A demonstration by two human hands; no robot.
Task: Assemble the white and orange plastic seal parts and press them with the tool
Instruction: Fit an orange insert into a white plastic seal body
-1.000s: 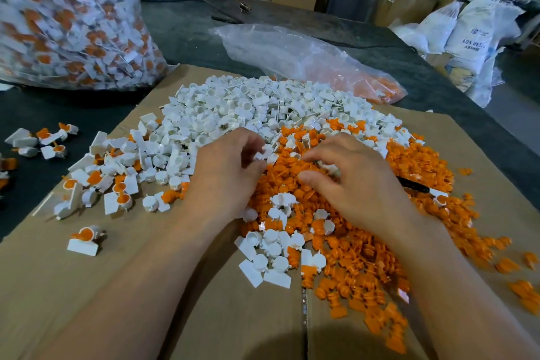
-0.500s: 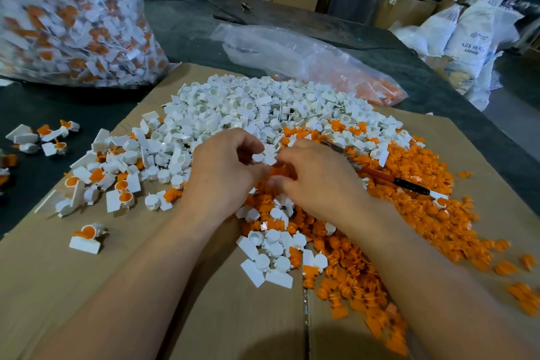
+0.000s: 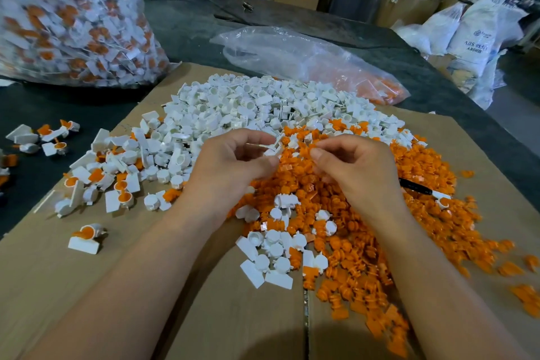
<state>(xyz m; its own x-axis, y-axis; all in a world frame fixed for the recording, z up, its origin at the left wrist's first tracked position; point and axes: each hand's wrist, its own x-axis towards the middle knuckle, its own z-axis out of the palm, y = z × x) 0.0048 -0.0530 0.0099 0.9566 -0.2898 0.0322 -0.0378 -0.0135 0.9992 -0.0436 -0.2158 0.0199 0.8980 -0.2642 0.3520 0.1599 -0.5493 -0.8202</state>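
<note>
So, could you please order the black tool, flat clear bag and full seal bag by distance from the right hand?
1. The black tool, beside the right hand.
2. The flat clear bag, straight ahead.
3. The full seal bag, far left.

The left hand covers most of the white part it pinches. Whether the right hand holds an orange piece cannot be told. The black tool runs out of sight behind that hand. The far-left bag is blurred and cut off by the top and left edges. Print on the far-right sack is too small to read.
</note>
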